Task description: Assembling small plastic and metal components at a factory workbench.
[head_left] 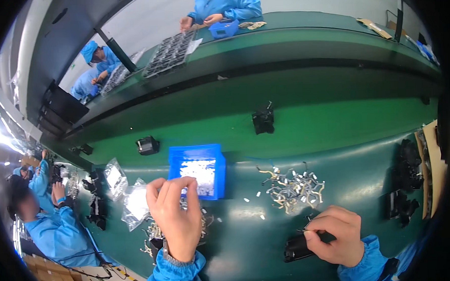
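My left hand (174, 216) hovers at the near left edge of a blue bin (219, 188), its fingers curled together. What its fingertips hold, if anything, is hidden. Small white pieces (199, 172) lie inside the bin. On the right, my right hand (337, 234) pinches a thin dark wire (303, 229) between thumb and index finger. Just beneath it, a black block-shaped part (295, 249) rests on the table, partly covered by the hand. Beyond that hand lies a pile of short wired connectors (296, 190), grey, white and yellowish.
Another connector pile (154, 234) is partly behind my left wrist. Clear plastic bags (136, 205) lie left of the bin. Black parts (403, 203) stand at the right; others (263, 121) sit on the green strip ahead. Co-workers in blue work at left (59, 230) and across (235, 6).
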A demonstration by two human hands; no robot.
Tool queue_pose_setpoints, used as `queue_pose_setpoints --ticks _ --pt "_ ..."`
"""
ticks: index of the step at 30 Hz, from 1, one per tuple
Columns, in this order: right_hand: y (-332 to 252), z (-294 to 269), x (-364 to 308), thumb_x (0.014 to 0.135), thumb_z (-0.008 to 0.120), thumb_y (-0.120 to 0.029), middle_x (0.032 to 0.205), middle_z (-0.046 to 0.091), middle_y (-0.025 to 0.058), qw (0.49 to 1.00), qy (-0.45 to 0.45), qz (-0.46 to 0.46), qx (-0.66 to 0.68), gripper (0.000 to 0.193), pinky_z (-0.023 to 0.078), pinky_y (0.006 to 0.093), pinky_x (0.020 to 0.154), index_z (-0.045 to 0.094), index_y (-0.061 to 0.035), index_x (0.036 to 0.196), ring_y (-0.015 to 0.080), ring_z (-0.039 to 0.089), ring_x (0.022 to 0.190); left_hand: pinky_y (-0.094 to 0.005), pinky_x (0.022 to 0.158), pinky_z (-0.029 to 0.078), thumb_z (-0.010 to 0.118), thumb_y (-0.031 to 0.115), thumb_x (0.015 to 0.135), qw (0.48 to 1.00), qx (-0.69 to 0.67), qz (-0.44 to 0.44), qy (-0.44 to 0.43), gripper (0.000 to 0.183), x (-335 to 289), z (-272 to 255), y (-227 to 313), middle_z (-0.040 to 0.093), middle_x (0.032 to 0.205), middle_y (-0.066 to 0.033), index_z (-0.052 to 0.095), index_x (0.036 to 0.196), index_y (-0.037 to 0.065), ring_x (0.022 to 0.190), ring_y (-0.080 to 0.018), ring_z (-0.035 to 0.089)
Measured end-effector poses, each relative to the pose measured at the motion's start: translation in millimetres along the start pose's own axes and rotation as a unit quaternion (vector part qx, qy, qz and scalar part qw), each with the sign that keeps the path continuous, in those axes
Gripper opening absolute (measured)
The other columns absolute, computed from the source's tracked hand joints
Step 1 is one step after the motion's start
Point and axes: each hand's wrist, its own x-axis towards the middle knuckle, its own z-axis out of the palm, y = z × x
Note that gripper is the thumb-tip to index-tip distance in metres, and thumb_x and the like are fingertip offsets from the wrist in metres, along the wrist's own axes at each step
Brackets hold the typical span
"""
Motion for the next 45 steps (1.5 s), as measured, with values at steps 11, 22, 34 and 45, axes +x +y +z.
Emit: queue_pose_setpoints --ticks 11,22,34,45 --pt "-6 7 8 0.069 0.081 -0.009 0.086 0.065 -0.0005 0.975 -0.082 -0.15 -0.144 0.02 0.044 0.0342 0.065 0.072 -0.0142 0.085 0.0207 0.058 0.072 -0.047 0.099 0.038 0.083 0.034 0.075 0.946 -0.167 0.262 -0.087 0.034 -38 -12 54 0.068 0.133 0.0035 0.081 0.108 0.028 0.127 -0.03 0.053" --pt "1 3 5 0.079 0.086 -0.007 0.09 0.075 0.0053 0.99 -0.102 -0.044 0.085 0.016 0.058 0.034 0.072 0.077 -0.0071 0.093 0.0237 0.072 0.08 -0.0434 0.085 0.039 0.087 0.026 0.073 0.904 -0.339 0.213 -0.151 0.02 -54 19 57 0.068 0.104 0.0062 0.077 0.089 0.021 0.115 -0.0268 0.059" --pt "10 -32 21 0.092 0.07 -0.013 0.089 0.082 0.0061 0.903 -0.32 -0.145 0.247 0.017 0.048 0.0319 0.067 0.086 -0.0084 0.091 0.0193 0.072 0.074 -0.0405 0.094 0.042 0.085 0.039 0.081 0.816 -0.445 0.201 -0.31 0.065 -66 25 42 0.065 0.131 -0.0048 0.065 0.136 0.011 0.119 -0.0244 0.062" --pt "13 -32 20 0.089 0.068 -0.021 0.1 0.081 -0.0076 0.904 -0.377 -0.157 0.126 0.022 0.041 0.0297 0.073 0.087 -0.0166 0.099 0.0142 0.06 0.079 -0.0397 0.093 0.04 0.086 0.034 0.074 0.839 -0.366 0.254 -0.312 0.068 -76 31 46 0.064 0.125 0.0023 0.068 0.137 0.019 0.116 -0.0179 0.059"
